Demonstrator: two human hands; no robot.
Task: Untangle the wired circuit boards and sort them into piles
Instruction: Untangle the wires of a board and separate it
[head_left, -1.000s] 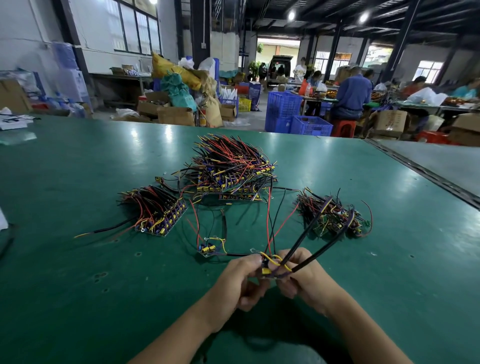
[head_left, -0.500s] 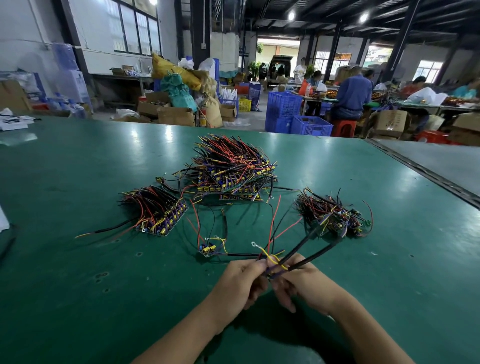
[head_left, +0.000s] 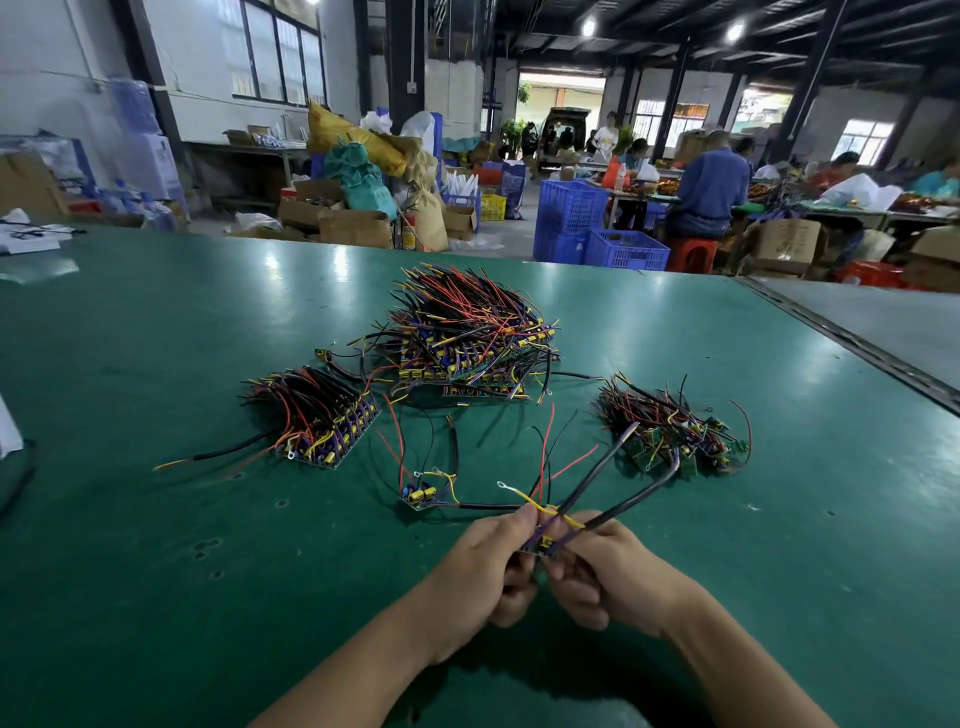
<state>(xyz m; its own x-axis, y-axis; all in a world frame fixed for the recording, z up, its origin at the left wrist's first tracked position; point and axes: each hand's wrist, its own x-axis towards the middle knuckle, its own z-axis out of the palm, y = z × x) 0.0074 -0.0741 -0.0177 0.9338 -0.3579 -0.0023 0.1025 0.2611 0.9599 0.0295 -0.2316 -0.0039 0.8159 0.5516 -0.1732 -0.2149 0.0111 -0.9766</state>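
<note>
Fingertips of left hand (head_left: 480, 569) and right hand (head_left: 610, 571) are curled, pinching one small circuit board (head_left: 542, 544) between them, low over the table (head_left: 156, 571). Its two thick dark leads (head_left: 597, 478) point forward-right toward the small right-hand pile (head_left: 670, 434) — right hand nearer.

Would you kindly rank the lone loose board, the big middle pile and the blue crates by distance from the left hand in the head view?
1. lone loose board, just ahead-left of the left hand
2. big middle pile, straight ahead
3. blue crates, far behind, rightward
</note>
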